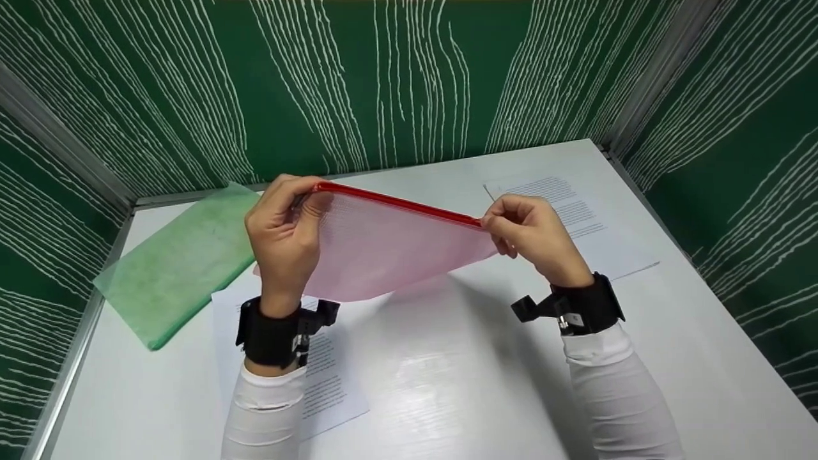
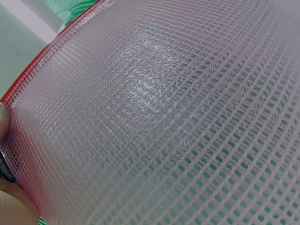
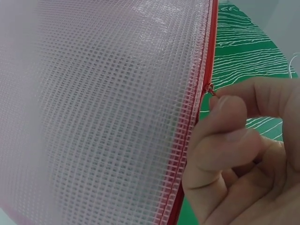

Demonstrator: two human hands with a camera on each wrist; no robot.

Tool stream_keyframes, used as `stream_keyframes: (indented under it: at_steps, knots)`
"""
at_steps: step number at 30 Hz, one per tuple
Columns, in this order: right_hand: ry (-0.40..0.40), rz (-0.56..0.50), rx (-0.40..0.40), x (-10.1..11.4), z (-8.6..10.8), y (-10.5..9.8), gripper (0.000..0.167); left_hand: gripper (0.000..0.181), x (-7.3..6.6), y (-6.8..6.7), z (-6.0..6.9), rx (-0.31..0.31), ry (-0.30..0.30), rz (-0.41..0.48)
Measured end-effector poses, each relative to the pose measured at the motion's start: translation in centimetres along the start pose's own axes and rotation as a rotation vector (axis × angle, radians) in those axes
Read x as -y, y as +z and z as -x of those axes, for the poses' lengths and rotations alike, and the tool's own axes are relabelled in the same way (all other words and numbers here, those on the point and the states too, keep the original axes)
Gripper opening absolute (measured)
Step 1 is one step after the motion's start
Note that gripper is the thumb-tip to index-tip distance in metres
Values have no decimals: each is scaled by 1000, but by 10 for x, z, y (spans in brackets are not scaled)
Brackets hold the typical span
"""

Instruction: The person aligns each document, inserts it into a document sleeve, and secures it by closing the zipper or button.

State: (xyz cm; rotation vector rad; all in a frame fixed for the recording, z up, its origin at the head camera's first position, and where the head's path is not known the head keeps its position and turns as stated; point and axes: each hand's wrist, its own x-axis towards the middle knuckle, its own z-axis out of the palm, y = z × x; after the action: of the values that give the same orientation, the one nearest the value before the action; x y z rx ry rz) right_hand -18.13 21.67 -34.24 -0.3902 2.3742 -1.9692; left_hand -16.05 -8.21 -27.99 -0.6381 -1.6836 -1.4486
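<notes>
A translucent pink mesh zipper pouch (image 1: 390, 255) is held up above the table, its red zipper (image 1: 399, 203) along the top edge. My left hand (image 1: 284, 236) grips the pouch's upper left corner between thumb and fingers. In the left wrist view, a small dark strip (image 2: 5, 168) shows near those fingertips; its kind is unclear. At the other end of the zipper, my right hand (image 1: 530, 233) pinches the small zipper pull (image 3: 212, 90) between thumb and forefinger. The mesh (image 3: 112, 108) fills much of both wrist views.
A green mesh pouch (image 1: 192, 262) lies on the white table (image 1: 447, 383) at the left. Printed sheets (image 1: 332, 390) lie partly under the left forearm, and more printed paper (image 1: 613, 249) lies behind the right hand. Green walls (image 1: 415, 76) with white streaks surround the table.
</notes>
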Motion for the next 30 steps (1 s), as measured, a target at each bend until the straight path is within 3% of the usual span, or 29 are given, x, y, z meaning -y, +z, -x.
stream_keyframes:
  at_steps: [12, 30]
  knots:
    - [40, -12, -32, -6, -1, -7, 16, 8, -1, -4, -2, -17, -4, -8]
    - [26, -25, -23, -9, -1, -12, 17, 8, 0, -6, -3, -28, -16, -8]
